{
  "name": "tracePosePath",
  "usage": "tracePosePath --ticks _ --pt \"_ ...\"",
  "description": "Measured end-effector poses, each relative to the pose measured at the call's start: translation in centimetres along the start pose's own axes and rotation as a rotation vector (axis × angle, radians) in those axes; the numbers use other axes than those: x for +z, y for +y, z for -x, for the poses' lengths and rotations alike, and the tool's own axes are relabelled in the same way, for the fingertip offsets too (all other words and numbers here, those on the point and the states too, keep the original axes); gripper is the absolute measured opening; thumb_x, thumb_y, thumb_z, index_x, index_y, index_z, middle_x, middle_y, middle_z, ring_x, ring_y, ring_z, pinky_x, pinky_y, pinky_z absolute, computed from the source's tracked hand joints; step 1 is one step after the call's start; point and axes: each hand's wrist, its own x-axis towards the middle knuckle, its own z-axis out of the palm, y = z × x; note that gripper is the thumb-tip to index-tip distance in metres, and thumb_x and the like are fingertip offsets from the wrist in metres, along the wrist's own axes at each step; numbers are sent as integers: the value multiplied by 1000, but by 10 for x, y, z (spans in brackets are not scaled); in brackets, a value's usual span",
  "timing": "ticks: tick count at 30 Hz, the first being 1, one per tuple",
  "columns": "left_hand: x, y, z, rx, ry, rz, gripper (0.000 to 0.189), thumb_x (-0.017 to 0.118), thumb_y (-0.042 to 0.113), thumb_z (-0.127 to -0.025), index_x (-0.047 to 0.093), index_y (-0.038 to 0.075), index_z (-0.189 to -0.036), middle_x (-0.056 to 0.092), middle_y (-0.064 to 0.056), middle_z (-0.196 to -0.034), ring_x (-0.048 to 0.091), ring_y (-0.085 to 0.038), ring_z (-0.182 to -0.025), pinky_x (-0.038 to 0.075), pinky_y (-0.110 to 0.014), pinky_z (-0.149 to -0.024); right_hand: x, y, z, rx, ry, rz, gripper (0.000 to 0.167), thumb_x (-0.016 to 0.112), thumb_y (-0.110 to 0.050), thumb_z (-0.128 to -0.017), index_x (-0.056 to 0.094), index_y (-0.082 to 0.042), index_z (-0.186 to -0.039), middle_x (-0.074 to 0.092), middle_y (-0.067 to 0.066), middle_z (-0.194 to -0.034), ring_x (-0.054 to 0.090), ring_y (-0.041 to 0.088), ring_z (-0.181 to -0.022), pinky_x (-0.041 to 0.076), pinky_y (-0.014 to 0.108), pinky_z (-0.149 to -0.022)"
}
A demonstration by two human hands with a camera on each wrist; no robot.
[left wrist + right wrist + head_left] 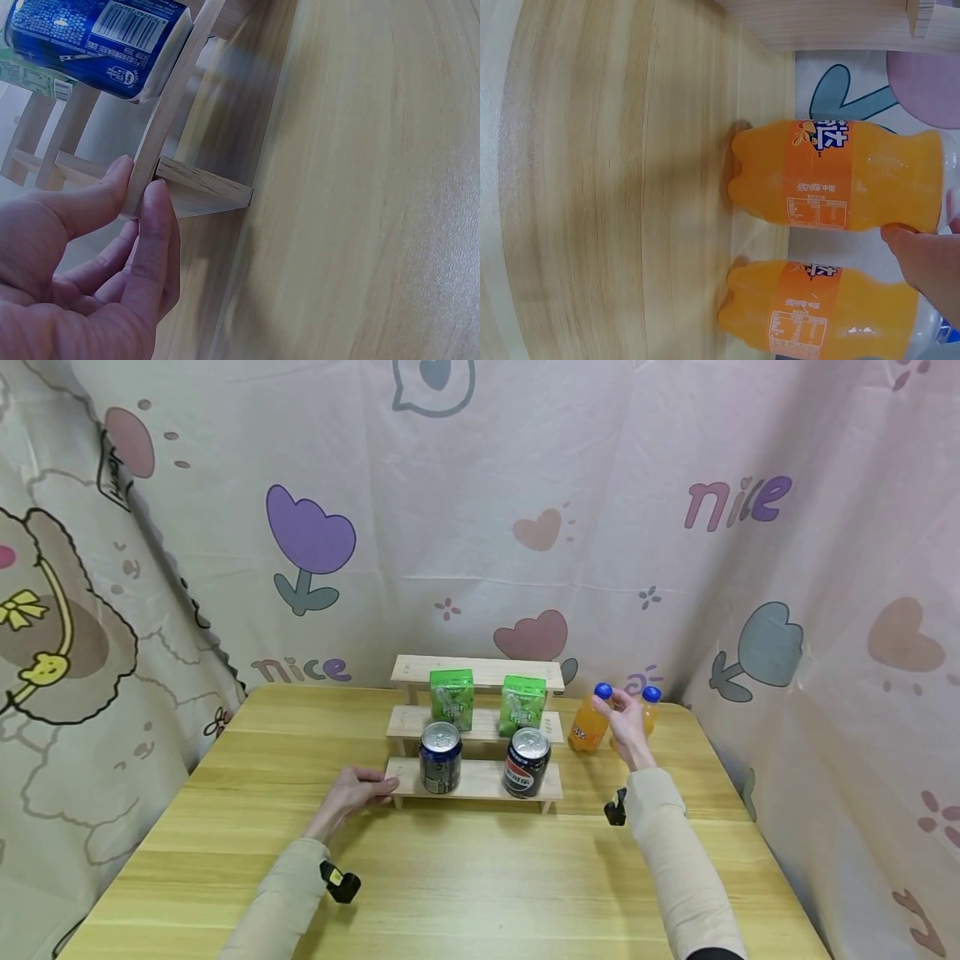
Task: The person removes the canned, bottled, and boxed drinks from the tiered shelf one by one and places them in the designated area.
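My left hand (pixel 352 795) pinches the left end of the lowest tier of a three-tier wooden shelf (pixel 482 781), thumb on top and fingers beneath. At the right of the shelf, my right hand (pixel 628 727) holds an orange soda bottle (pixel 586 728) near its neck, below the blue cap. In the right wrist view the bottle stands close over the tabletop, with a thumb (pixel 911 244) against its shoulder. A second orange soda bottle (pixel 810 311) stands beside it, partly hidden by the right hand in the head view.
On the lowest tier stand a blue can (pixel 440 764) and a black can (pixel 527 768). The middle tier carries two green drink cartons, a left carton (pixel 452 697) and a right carton (pixel 522 700). A patterned curtain (pixel 465 510) hangs behind the wooden table (pixel 465 885).
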Motion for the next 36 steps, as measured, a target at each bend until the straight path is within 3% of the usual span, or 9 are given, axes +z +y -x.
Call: tracePosePath --ticks 6,15,22,25,36 --pt "1 -2 -2 -8 10 -9 31 68 -4 -96 57 -25 -116 71 0 -82 71 -7 -73 65 -17 -69 -1 0 2 -45 -8 -33 55 59 -8 -104 37 3 -153 34 22 -164 23 31 -159 14 42 -137" --pt "1 -1 -1 -14 18 -9 37 68 -3 -96 54 -27 -120 71 -1 -83 70 -6 -72 65 -18 -69 1 -2 12 -149 42 -13 68 63 -10 -103 27 -2 -160 28 19 -168 20 30 -160 13 42 -137" --pt "1 0 -1 -23 30 -22 39 69 -2 -96 54 -26 -122 70 -3 -86 70 -8 -73 66 -20 -71 6 -3 20 -281 108 -65 62 64 -7 -102 34 1 -156 33 21 -164 23 29 -159 17 43 -137" --pt "1 0 -1 -23 31 -26 40 69 -2 -96 53 -27 -123 70 -3 -86 70 -8 -74 66 -20 -71 8 -7 25 -300 123 -76 62 66 -8 -101 37 -1 -155 37 20 -163 26 28 -159 17 41 -137" --pt "0 -1 -2 -22 21 -8 40 69 -2 -96 53 -27 -123 70 -2 -86 70 -7 -74 65 -19 -71 19 -19 46 -393 65 -84 62 70 -8 -98 42 -1 -152 42 20 -159 35 29 -154 21 38 -136"
